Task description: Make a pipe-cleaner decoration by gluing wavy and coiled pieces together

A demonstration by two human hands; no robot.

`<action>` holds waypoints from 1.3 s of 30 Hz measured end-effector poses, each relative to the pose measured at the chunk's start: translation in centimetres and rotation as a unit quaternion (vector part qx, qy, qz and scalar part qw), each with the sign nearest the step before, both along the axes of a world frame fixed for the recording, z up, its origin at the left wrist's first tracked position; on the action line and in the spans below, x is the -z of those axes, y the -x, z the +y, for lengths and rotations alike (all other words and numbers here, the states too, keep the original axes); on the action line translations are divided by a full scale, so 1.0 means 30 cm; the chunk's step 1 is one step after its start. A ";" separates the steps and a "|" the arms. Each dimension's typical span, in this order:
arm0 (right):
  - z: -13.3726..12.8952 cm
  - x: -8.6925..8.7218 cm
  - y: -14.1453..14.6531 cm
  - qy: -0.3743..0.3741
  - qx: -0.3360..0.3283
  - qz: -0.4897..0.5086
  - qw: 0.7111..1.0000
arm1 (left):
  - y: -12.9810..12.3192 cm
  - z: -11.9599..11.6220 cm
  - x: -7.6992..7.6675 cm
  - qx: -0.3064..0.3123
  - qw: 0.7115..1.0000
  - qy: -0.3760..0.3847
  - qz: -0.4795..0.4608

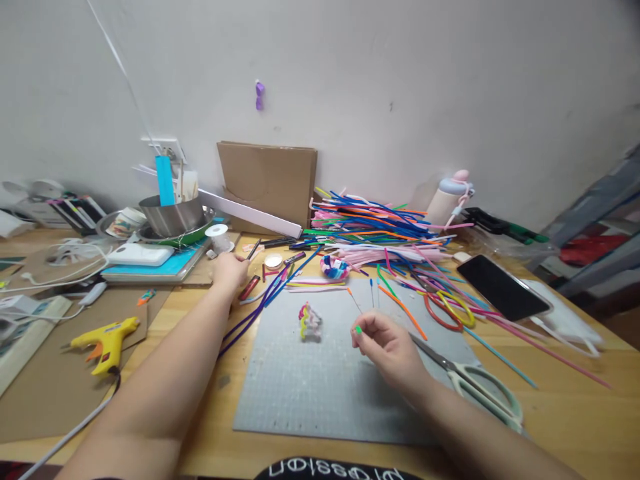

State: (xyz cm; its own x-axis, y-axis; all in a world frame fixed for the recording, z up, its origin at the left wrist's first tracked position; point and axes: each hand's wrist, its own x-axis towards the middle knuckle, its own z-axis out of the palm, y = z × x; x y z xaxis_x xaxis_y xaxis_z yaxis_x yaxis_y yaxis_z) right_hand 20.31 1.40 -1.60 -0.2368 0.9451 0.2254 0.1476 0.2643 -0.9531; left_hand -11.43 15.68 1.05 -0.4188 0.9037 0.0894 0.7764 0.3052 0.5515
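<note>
So, right hand (383, 347) pinching small green bit (357, 329) over gray mat (300, 387), fingertips together. Left hand (230, 270) way out by white spool (217, 231), can't tell if fingers are closed. Little multicolored figure (311, 323) sitting on mat between both arms.

From where I stand, one plain, pale grey wall (340, 80) fills the back of the room, a few small marks (391, 106) dotting it. A little purple ornament (259, 96) (rather cheerful up there) hangs near the middle. Over on the left, a white socket plate (167, 148) is set low, and a thin white cord (123, 67) slants down towards it. Against the wall runs a light wooden table (575, 400) with visible grain. At the far right I see grey shelving (600, 213), too blurred to make out well. The light is soft and cool.
</note>
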 end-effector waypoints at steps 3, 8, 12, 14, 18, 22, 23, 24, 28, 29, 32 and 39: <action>-0.012 -0.012 0.002 -0.066 0.012 -0.056 0.996 | -0.001 -0.059 -0.037 -0.012 1.000 -0.017 -0.017; -0.040 -0.029 -0.004 -0.277 -0.026 -0.137 0.951 | -0.100 -0.281 -0.086 0.068 0.992 -0.054 -0.090; -0.062 -0.030 -0.006 -0.376 -0.011 -0.164 0.912 | -0.261 -0.503 -0.102 0.248 0.888 0.004 -0.387; -0.068 -0.029 -0.007 -0.398 0.013 -0.178 0.900 | -0.337 -0.573 -0.095 0.295 0.802 0.100 -0.510; -0.063 -0.021 -0.011 -0.425 0.066 -0.218 0.876 | -0.431 -0.597 -0.050 0.298 0.714 0.186 -0.605; -0.039 -0.006 -0.011 -0.427 0.074 -0.281 0.856 | -0.448 -0.557 -0.006 0.272 0.674 0.236 -0.645; -0.033 -0.001 -0.009 -0.426 0.068 -0.295 0.853 | -0.444 -0.550 0.002 0.264 0.668 0.252 -0.648; -0.028 0.004 -0.007 -0.425 0.062 -0.310 0.848 | -0.440 -0.545 0.010 0.258 0.664 0.266 -0.649; -0.020 0.017 0.001 -0.421 0.037 -0.349 0.836 | -0.422 -0.537 0.042 0.241 0.655 0.308 -0.647; -0.021 0.019 0.003 -0.419 0.029 -0.352 0.837 | -0.420 -0.537 0.051 0.236 0.655 0.313 -0.646; -0.027 0.020 0.009 -0.401 0.001 -0.353 0.845 | -0.420 -0.535 0.072 0.231 0.661 0.320 -0.638; -0.030 0.023 0.017 -0.348 -0.044 -0.331 0.876 | -0.426 -0.540 0.065 0.222 0.668 0.321 -0.633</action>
State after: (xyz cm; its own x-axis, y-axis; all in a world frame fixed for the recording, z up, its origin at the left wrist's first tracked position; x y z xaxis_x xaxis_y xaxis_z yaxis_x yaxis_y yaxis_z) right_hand 19.80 0.52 -2.31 -0.5982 0.6045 0.5260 0.5568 0.7857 -0.2697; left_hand 1.36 -0.53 -0.91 0.5311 0.6455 -0.5488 -0.0966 0.6897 0.7176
